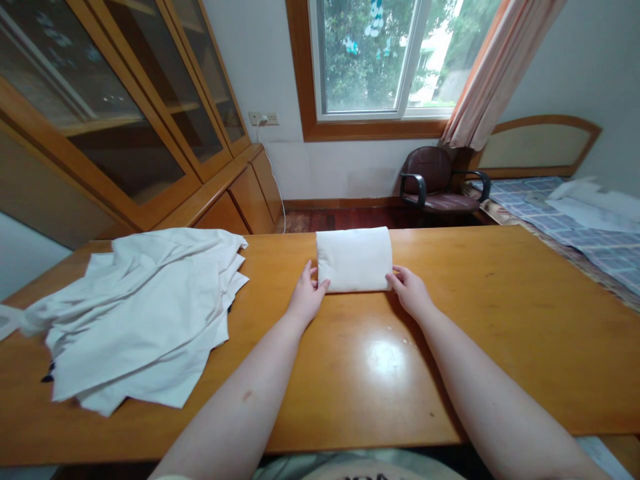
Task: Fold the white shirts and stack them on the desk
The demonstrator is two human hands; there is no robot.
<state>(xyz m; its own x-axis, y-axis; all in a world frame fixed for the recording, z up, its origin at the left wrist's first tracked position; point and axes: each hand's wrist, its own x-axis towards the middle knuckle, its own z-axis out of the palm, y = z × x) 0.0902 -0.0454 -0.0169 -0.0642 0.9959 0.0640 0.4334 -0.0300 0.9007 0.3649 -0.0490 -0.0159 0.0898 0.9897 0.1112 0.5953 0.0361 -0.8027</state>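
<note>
A white cloth folded into a neat rectangle [355, 259] lies near the far edge of the wooden table [340, 373]. At its near left corner, my left hand [307, 293] grips the edge, thumb on top and fingers at the side. My right hand [409, 291] pinches the near right corner the same way. To the left, a loose pile of white cloths [145, 313] is spread over the tabletop, its layers overlapping and its corners sticking out.
A wooden cabinet with glass doors [200, 127] stands at the left, beyond the table. Past the far edge are a brown office chair [435, 177] and a window [380, 60] with a pink curtain [500, 73]. A bed with a blue checked sheet [565, 213] is at the right.
</note>
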